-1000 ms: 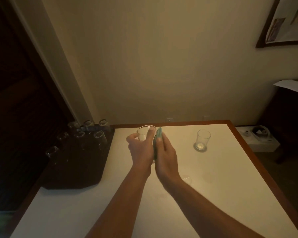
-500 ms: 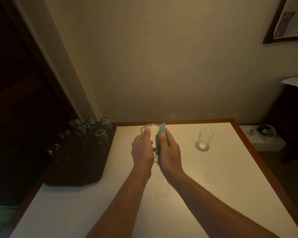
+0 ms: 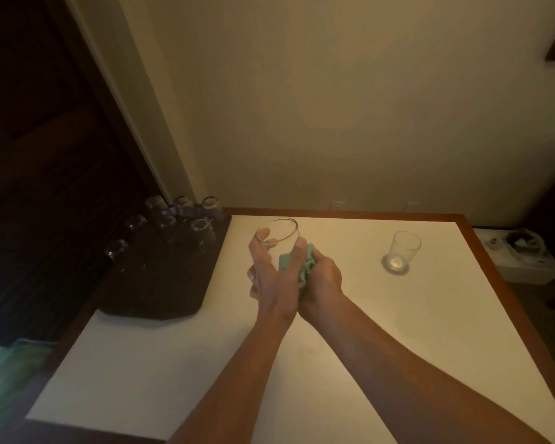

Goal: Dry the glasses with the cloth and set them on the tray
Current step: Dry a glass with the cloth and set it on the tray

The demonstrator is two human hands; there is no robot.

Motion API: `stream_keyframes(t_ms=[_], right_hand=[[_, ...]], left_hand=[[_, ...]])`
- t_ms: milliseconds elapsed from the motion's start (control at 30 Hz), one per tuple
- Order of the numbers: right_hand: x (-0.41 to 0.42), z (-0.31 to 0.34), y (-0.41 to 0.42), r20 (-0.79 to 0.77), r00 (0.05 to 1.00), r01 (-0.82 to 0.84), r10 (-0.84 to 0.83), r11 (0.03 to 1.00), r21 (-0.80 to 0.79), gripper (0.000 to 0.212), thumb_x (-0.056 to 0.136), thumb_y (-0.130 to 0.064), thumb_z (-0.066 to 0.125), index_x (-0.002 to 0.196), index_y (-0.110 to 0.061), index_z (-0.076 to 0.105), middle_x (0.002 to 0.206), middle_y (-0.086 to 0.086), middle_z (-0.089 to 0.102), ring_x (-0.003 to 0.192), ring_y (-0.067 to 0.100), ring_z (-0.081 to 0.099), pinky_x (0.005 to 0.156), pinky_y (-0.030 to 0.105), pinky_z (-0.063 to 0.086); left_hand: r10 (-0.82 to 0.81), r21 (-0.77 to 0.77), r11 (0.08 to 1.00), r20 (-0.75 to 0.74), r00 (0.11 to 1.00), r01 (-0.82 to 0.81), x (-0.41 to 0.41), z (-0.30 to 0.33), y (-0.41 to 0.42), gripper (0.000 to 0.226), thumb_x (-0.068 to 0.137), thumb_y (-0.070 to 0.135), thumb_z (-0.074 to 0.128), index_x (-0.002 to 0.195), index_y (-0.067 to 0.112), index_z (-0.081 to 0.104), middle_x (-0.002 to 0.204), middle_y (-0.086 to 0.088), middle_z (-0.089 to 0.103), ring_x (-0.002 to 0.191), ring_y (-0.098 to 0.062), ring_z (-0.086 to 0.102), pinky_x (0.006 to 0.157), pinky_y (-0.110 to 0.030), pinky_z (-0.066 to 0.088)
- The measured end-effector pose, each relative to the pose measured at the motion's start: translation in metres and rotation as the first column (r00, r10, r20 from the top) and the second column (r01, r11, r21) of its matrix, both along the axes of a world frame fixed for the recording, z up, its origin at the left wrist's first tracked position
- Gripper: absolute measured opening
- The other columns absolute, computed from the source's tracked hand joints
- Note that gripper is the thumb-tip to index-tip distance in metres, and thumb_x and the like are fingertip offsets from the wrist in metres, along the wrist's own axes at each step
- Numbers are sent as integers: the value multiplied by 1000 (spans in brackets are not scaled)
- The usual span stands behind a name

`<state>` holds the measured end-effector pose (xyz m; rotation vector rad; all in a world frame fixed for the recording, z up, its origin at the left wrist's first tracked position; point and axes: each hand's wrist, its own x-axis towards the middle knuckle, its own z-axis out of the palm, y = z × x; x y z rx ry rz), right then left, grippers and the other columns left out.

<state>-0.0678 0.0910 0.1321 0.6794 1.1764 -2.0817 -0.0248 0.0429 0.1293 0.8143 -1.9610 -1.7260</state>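
My left hand (image 3: pixel 274 277) grips a clear glass (image 3: pixel 277 232) above the white table, tilted a little toward me. My right hand (image 3: pixel 321 282) presses a bunched teal cloth (image 3: pixel 298 267) against the lower right side of that glass. Its base is hidden behind my hands. A second clear glass (image 3: pixel 403 250) stands upright on the table to the right, apart from both hands. On the left sits a dark tray (image 3: pixel 154 293) with several glasses (image 3: pixel 202 233) standing at its far end.
The table (image 3: pixel 398 331) has a wooden rim and stands against a plain wall. A white box (image 3: pixel 523 261) with a cable lies on the floor beyond the right edge. Green fabric (image 3: pixel 10 363) shows at the lower left.
My right hand has slid down the glass with the cloth, from near the rim to the lower side. My left hand's grip has turned and the glass now tilts.
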Motion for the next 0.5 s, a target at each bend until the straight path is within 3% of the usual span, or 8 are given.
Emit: stream_keyframes(t_ms=[100,167,233,300,400,500], right_hand=[[11,-6,-17,36,989,-147,145,987,60,35,100,-28,47,110,-4,71,103,20,74,101,37,70,95,50,56],[19,-13,-34,10,977,-212,212,969,124,33,101,-20,45,96,-4,73,81,15,75,84,31,72,82,42,59],[21,-17,-55,-2,962,-268,272,951,157,31,101,-18,48,88,-3,72,70,15,74,67,29,70,71,39,57],[21,-19,-79,-15,952,-296,305,933,206,33,101,-22,50,91,1,71,79,21,75,69,32,70,68,39,56],[16,-24,-115,-47,935,-330,351,911,249,38,103,-29,49,94,0,71,76,18,75,72,32,68,64,36,53],[10,-32,-154,-55,941,-305,334,907,291,32,102,-34,53,104,-6,69,96,18,75,87,33,71,74,41,55]], left_hand=[[38,-95,995,18,999,-36,10,-16,-29,83,77,72,56,148,41,29,131,7,55,126,-14,46,101,-30,34],[60,-95,994,25,998,-57,17,-24,-59,81,77,73,61,145,41,31,117,11,58,116,-16,58,99,-32,48],[108,22,994,11,994,-108,21,-28,-96,74,85,64,69,142,34,34,118,2,60,111,-21,65,84,-31,60],[200,222,954,22,980,-200,25,-29,-138,60,92,47,72,137,27,39,119,-5,60,110,-24,65,73,-30,60],[206,406,879,153,967,-251,34,-37,-207,58,91,31,75,139,25,44,119,-6,62,106,-26,65,83,-41,59],[63,301,940,310,949,-161,42,-44,-267,62,89,17,76,141,23,43,121,-9,62,103,-26,66,81,-42,58]])
